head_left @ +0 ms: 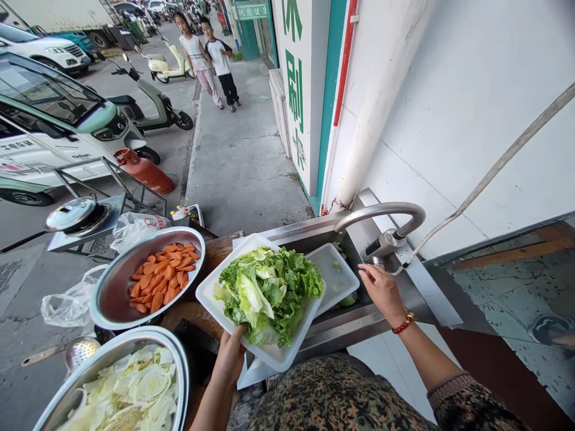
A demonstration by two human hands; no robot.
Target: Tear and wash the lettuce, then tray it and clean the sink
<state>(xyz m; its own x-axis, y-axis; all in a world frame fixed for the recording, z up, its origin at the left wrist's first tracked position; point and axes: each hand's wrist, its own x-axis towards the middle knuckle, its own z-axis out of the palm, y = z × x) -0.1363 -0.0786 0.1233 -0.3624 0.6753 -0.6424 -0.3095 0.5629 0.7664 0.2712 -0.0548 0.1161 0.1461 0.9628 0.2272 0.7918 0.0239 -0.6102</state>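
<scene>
Grey pavement (247, 161) in soft daylight, beside a white wall (480, 108), pale pipe (381, 90) and teal strip (331, 90).

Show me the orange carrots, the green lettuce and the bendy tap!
Carrots (164, 276): head view, on slices in the middle of the pile.
Lettuce (271, 292): head view, on leaves in the middle of the heap.
Tap (388, 208): head view, on the top of its curved spout.

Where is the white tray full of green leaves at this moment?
In the head view, the tray is below centre, in the left hand, between the carrot bowl and the faucet.
</scene>
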